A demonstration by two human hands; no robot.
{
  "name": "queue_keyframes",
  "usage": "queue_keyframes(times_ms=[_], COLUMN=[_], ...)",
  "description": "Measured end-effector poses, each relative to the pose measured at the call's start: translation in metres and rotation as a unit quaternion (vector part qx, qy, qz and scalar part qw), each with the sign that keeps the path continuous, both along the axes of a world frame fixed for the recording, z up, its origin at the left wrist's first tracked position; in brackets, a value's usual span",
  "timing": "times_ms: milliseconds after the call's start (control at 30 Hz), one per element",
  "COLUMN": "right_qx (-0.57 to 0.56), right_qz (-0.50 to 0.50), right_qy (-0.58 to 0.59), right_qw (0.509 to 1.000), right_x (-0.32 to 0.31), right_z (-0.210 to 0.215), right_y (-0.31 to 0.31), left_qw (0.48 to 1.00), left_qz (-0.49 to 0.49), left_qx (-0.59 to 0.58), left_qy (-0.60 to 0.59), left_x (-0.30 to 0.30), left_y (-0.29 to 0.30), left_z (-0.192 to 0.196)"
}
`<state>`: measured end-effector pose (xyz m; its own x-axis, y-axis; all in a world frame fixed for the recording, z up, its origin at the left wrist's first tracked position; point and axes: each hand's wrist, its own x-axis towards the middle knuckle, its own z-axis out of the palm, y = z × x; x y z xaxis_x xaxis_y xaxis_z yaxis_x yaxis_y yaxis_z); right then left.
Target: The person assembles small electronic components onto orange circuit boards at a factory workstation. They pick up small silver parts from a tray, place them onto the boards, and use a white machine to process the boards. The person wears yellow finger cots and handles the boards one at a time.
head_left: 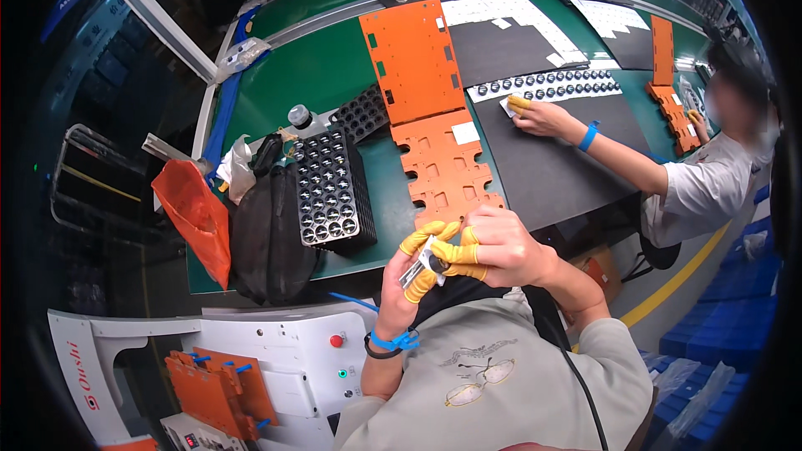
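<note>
My left hand (404, 277), with yellow finger covers, is closed round a small silver cylindrical part with a black round end (435, 262). Against that black end press the yellow-covered fingertips of my right hand (494, 249). A bit of white shows at the part, but my fingers hide much of it. Just beyond my hands lies an orange plate with cut-outs (443, 167), its near edge partly covered by them. To the left stands a black tray (336, 188) holding rows of round silver-and-black parts.
Behind is a taller orange panel (411, 58). On the right, a co-worker's hand (543, 119) touches a white strip with black round pieces (576, 83) on a black sheet (551, 163). An orange bag (194, 217) and a black bag (266, 234) hang at the left edge.
</note>
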<state>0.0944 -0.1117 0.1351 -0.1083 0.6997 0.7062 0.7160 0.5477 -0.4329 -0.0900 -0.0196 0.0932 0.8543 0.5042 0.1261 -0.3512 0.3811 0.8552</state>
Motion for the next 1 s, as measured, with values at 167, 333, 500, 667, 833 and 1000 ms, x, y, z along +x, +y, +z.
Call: queue_keyframes(times_ms=[167, 333, 500, 667, 833, 1000], right_qx=[0.003, -0.082, -0.071, -0.095, -0.184, -0.304], right_qz=[-0.014, -0.069, -0.229, -0.302, -0.428, -0.452], right_qy=[-0.028, -0.029, -0.062, -0.028, 0.091, 0.184], right_qw=[1.0, 0.994, 0.969, 0.948, 0.88, 0.818], right_x=[0.0, -0.007, -0.02, -0.01, 0.052, 0.108], right_z=[0.001, 0.01, -0.025, -0.038, -0.059, -0.093], right_y=[0.0, -0.001, 0.002, -0.002, 0.016, 0.038], left_qw=[1.0, 0.98, 0.97, 0.983, 0.979, 0.98], left_qz=[0.012, 0.186, 0.226, 0.132, 0.136, 0.121], left_qx=[0.007, 0.024, 0.052, 0.035, 0.022, 0.02], left_qy=[0.012, 0.073, 0.072, 0.124, 0.15, 0.155], left_x=[0.001, 0.02, 0.041, 0.048, 0.046, 0.043], left_y=[0.0, -0.014, -0.017, -0.008, 0.007, 0.005], left_z=[0.006, 0.002, -0.021, -0.035, -0.038, -0.033])
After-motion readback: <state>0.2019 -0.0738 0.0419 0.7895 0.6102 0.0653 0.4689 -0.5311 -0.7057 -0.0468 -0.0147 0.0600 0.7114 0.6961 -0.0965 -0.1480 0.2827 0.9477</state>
